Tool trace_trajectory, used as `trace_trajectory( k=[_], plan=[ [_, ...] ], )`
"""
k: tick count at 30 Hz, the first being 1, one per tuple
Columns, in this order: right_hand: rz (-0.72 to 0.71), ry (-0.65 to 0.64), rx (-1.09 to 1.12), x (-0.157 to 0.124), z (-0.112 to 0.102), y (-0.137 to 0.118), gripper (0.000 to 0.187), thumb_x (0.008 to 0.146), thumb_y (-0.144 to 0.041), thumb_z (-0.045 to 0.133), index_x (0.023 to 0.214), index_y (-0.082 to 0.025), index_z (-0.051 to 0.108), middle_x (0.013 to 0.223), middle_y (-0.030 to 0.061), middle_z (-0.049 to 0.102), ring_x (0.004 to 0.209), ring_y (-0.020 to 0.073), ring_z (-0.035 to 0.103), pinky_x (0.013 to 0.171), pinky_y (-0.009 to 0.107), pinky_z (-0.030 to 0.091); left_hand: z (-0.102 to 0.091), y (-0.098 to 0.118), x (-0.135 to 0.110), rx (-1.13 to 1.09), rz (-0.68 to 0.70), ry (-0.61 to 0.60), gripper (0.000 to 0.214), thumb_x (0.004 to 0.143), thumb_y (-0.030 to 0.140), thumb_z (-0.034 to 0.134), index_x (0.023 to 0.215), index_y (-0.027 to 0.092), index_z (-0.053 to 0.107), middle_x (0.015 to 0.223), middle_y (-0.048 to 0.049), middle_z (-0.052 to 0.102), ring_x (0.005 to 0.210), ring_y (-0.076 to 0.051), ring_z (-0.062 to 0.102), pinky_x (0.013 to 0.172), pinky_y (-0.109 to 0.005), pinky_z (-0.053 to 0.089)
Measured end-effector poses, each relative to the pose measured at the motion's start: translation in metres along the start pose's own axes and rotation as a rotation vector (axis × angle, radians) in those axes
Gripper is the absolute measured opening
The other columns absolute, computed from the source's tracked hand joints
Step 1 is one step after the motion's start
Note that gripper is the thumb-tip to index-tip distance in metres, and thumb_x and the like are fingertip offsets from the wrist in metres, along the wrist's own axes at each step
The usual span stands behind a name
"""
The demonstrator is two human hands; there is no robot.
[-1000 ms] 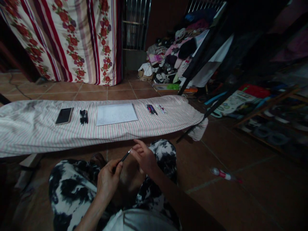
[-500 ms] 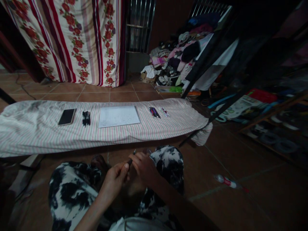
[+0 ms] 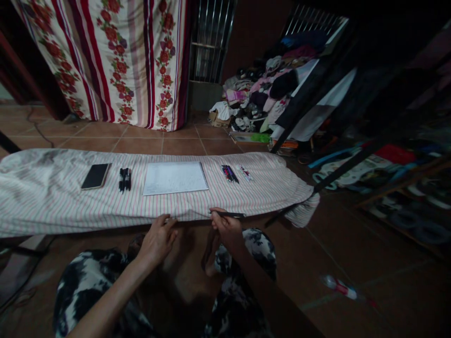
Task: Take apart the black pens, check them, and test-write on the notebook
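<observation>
My right hand point(image 3: 228, 232) grips a slim dark pen point(image 3: 232, 215), which lies nearly level across the fingers at the front edge of the cloth-covered bench. My left hand point(image 3: 158, 240) is at the same edge, its fingertips by the striped cloth point(image 3: 88, 211) and its thumb apart from the fingers; I see nothing held in it. Just beyond both hands lies a spiral notepad point(image 3: 176, 178), its page bearing faint marks. Several black pens point(image 3: 124, 180) are to its left, and several coloured pens point(image 3: 230, 173) to its right.
A dark phone point(image 3: 96, 176) lies at the bench's left. Small white and pink items point(image 3: 245, 173) sit at the right. A metal leg point(image 3: 299, 199) slants by the bench's right end. A plastic bottle point(image 3: 340, 286) lies on the tiled floor; clothes point(image 3: 260, 94) are heaped behind.
My hands, together on the pen over my lap, have moved apart and forward to the bench edge. The pen is now in my right hand alone. The view has shifted slightly.
</observation>
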State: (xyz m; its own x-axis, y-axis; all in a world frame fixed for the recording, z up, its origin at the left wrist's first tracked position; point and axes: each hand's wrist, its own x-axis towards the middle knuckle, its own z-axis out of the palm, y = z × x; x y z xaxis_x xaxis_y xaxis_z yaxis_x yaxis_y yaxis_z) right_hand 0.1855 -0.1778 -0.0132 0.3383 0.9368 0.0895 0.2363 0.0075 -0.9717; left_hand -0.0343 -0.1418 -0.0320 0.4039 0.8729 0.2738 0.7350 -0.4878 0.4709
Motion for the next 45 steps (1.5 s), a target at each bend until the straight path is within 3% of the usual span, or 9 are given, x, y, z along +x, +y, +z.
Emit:
trace_trajectory(
  k=[3,6,13,20,23,28,33,41,45],
  plan=[
    [0.040,0.006,0.146,0.017,0.005,0.004,0.042,0.074,-0.050,0.058,0.094,-0.014,0.064,0.072,0.0056,0.065,0.059,0.0143,0.058,0.056,0.028,0.049,0.015,-0.026,0.017,0.143,0.141,0.083,0.038,0.075,0.020,0.056,0.113,0.014,0.057,0.124,-0.0179,0.052,0.124,-0.035,0.040,0.092,-0.052,0.045],
    [0.071,0.020,0.215,0.033,0.015,0.006,0.045,0.070,-0.053,0.062,0.092,-0.014,0.064,0.071,0.0058,0.066,0.057,0.0130,0.057,0.055,0.027,0.048,0.021,-0.050,0.039,0.222,0.224,0.141,0.035,0.076,0.023,0.056,0.110,0.014,0.055,0.116,-0.0183,0.055,0.122,-0.037,0.040,0.091,-0.058,0.043],
    [0.058,-0.076,0.214,0.069,0.051,0.001,0.045,0.068,-0.057,0.060,0.082,-0.015,0.065,0.065,0.0041,0.063,0.054,0.0117,0.055,0.048,0.024,0.044,0.002,-0.094,0.081,0.248,0.335,0.300,0.019,0.086,0.019,0.042,0.100,0.014,0.054,0.098,-0.0133,0.062,0.113,-0.030,0.049,0.093,-0.057,0.043],
    [0.057,-0.197,0.285,0.102,0.104,-0.004,0.036,0.070,-0.047,0.061,0.086,-0.016,0.062,0.064,0.0024,0.064,0.053,0.0109,0.055,0.049,0.024,0.045,-0.004,-0.129,0.077,0.287,0.351,0.216,0.023,0.087,0.020,0.042,0.104,0.013,0.057,0.105,-0.0140,0.062,0.107,-0.025,0.054,0.092,-0.045,0.046],
    [0.074,-0.244,0.268,0.113,0.131,-0.002,0.030,0.070,-0.043,0.061,0.083,-0.016,0.062,0.065,0.0021,0.063,0.055,0.0113,0.057,0.051,0.024,0.046,0.005,-0.136,0.069,0.308,0.308,0.227,0.030,0.088,0.020,0.040,0.113,0.011,0.054,0.115,-0.0163,0.059,0.112,-0.026,0.051,0.093,-0.045,0.045],
    [0.099,-0.342,0.246,0.130,0.175,0.003,0.025,0.068,-0.039,0.062,0.081,-0.018,0.061,0.063,-0.0005,0.061,0.055,0.0105,0.055,0.051,0.023,0.044,0.014,-0.137,0.067,0.354,0.232,0.214,0.033,0.087,0.019,0.038,0.115,0.011,0.054,0.110,-0.0163,0.061,0.108,-0.027,0.054,0.092,-0.047,0.044],
    [0.055,-0.354,0.194,0.143,0.210,0.005,0.019,0.069,-0.037,0.059,0.077,-0.020,0.059,0.059,-0.0034,0.055,0.054,0.0100,0.052,0.052,0.022,0.043,0.018,-0.140,0.067,0.333,0.235,0.214,0.031,0.087,0.017,0.038,0.113,0.009,0.054,0.108,-0.0158,0.061,0.108,-0.027,0.052,0.094,-0.047,0.042],
    [-0.116,-0.325,0.037,0.144,0.230,0.026,0.019,0.075,-0.039,0.053,0.075,-0.020,0.058,0.063,-0.0019,0.060,0.061,0.0126,0.057,0.060,0.024,0.047,0.019,-0.141,0.066,0.327,0.225,0.185,0.027,0.086,0.016,0.039,0.106,0.011,0.056,0.103,-0.0143,0.060,0.104,-0.026,0.053,0.094,-0.045,0.042],
    [-0.109,-0.311,-0.048,0.146,0.233,0.033,0.019,0.074,-0.039,0.054,0.074,-0.021,0.060,0.063,-0.0016,0.061,0.062,0.0134,0.059,0.060,0.024,0.047,0.019,-0.140,0.066,0.327,0.193,0.194,0.027,0.085,0.016,0.039,0.107,0.013,0.056,0.106,-0.0133,0.059,0.104,-0.026,0.052,0.094,-0.044,0.042]
  ],
)
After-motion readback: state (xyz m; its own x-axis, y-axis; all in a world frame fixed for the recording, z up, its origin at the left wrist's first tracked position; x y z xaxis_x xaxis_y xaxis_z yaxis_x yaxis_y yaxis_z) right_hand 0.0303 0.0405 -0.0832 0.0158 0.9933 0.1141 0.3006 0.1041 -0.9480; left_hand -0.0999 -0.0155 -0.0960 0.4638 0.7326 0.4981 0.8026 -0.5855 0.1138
